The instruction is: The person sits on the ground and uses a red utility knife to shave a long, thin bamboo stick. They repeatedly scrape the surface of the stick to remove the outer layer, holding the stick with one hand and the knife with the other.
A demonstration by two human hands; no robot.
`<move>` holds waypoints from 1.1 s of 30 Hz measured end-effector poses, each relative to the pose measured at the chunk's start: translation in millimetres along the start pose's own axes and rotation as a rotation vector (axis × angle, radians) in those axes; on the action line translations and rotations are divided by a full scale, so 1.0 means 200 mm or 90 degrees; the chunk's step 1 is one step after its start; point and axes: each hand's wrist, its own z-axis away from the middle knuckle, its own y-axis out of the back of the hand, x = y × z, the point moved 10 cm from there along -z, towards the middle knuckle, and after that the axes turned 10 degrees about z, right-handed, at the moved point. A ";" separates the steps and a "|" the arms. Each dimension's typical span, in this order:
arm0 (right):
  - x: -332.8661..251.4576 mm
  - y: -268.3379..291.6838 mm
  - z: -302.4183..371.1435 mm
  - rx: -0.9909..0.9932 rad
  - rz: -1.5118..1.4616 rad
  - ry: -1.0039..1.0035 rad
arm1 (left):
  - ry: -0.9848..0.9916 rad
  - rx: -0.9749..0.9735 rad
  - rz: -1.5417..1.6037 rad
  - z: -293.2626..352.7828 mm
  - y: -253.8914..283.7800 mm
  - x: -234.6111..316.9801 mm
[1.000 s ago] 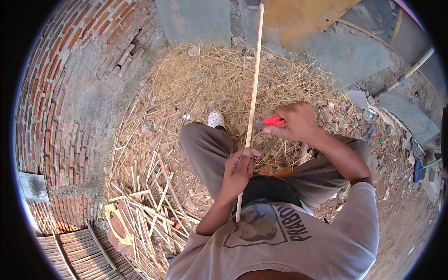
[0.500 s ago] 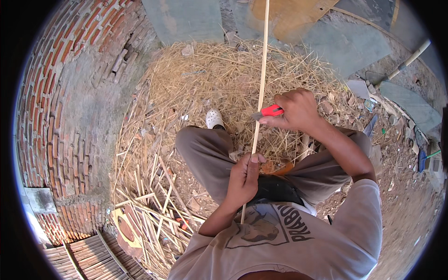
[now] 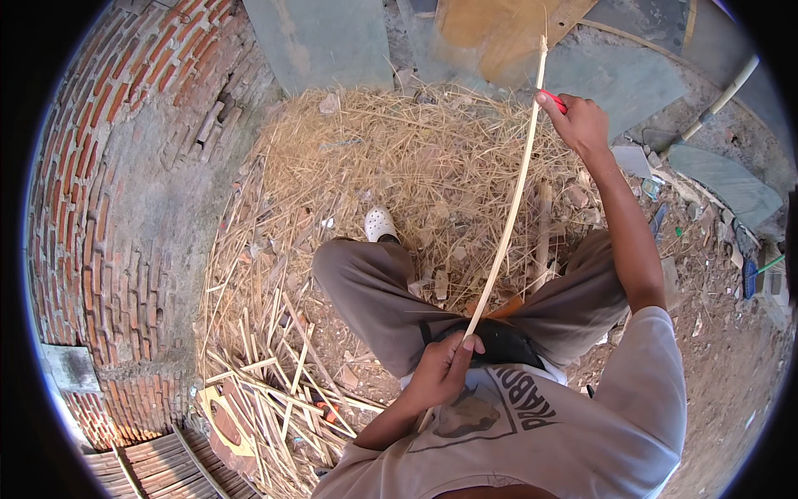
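- Brick wall point(image 3: 125, 208) on one side and grey sheets point(image 3: 324, 41) along the far edge enclose a patch of ground point(image 3: 312, 179) strewn with straw-like shavings and rubble.
- Seated with legs spread, the person has the long pale strip point(image 3: 519, 187) over the lap, its near end by the shirt point(image 3: 490, 420) and its far end out past the knees; this probably leaves room for a long reach along it.
- The left hand point(image 3: 445, 366) is closed around the strip near the belly, thumb on top, apparently as an anchor that keeps it from sliding or rolling.
- The right hand point(image 3: 582, 125) is wrapped around a red-handled knife point(image 3: 557, 101) close to the strip's far end, its thumb at the strip, likely to steady the blade; the blade itself is too small to read clearly.
- Loose strips point(image 3: 274, 391) lie crossed in a heap toward the left edge of the ground, seemingly within the left arm's reach and clear of the legs.
- Compared with half a second ago, the right hand has travelled from the strip's middle out toward its tip, and the arm is straighter.
- The left hand sits nearer the shirt, and the strip leans farther right, bows slightly, and shows its far tip.
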 end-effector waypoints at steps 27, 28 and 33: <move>-0.18 -0.03 0.11 -0.070 -0.006 0.079 | -0.050 0.077 -0.048 0.01 0.09 -0.03; -0.32 -0.01 0.23 -0.078 -0.015 0.135 | -0.083 0.111 -0.029 0.00 0.13 -0.02; -0.82 0.16 0.68 -0.002 -0.108 0.456 | -0.061 0.133 0.007 -0.09 0.18 0.10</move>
